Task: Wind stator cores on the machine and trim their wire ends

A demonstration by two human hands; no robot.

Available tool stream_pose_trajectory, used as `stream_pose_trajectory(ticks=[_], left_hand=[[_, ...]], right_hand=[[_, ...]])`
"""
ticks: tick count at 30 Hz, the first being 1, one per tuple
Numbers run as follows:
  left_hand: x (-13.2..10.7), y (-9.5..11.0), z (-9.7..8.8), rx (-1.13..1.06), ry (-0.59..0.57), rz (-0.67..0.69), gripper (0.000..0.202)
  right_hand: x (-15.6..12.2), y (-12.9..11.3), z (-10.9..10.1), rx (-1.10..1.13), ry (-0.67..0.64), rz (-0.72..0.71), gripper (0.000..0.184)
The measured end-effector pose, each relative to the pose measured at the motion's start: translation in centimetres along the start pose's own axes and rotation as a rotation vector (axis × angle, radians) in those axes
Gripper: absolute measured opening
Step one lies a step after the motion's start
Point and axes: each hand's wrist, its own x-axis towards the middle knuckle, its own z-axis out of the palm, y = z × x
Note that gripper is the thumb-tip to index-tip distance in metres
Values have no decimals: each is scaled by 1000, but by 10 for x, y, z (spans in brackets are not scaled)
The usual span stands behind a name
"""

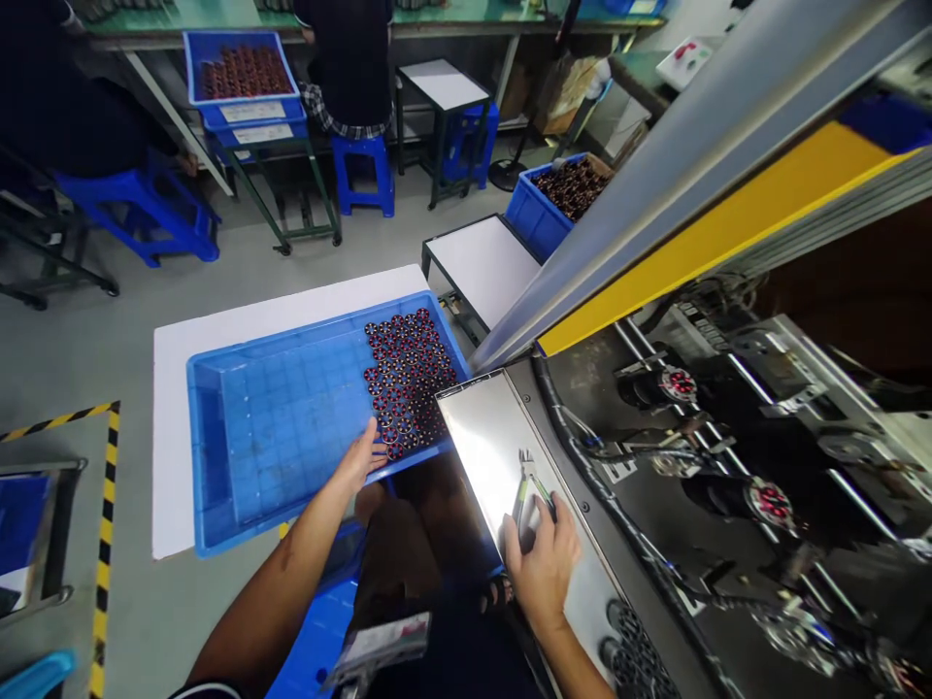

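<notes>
Coils fill only the right end of the blue tray, touched by the spread left hand; the right hand clasps cutters.

A white-topped stand sits mid-room on a grey floor. Just right of it is a blue crate of dark parts. Behind it are a second white-topped stand and blue stools (one taken by a seated person), facing a long green-topped desk. Far to its left, yellow-black tape marks the floor.
</notes>
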Motion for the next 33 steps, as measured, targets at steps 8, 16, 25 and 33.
stream_pose_trajectory(ticks=[8,16,25,33], left_hand=[[5,2,14,-108,115,169,36],[6,9,17,-183,200,281,37],[18,31,15,-168,218,387,38],[25,54,19,-28,252,448,39]], right_hand=[[0,0,1,5,9,-8,51],[-2,1,1,4,2,-10,50],[-3,0,0,-7,2,-19,48],[-1,3,-8,47,-141,-26,39]])
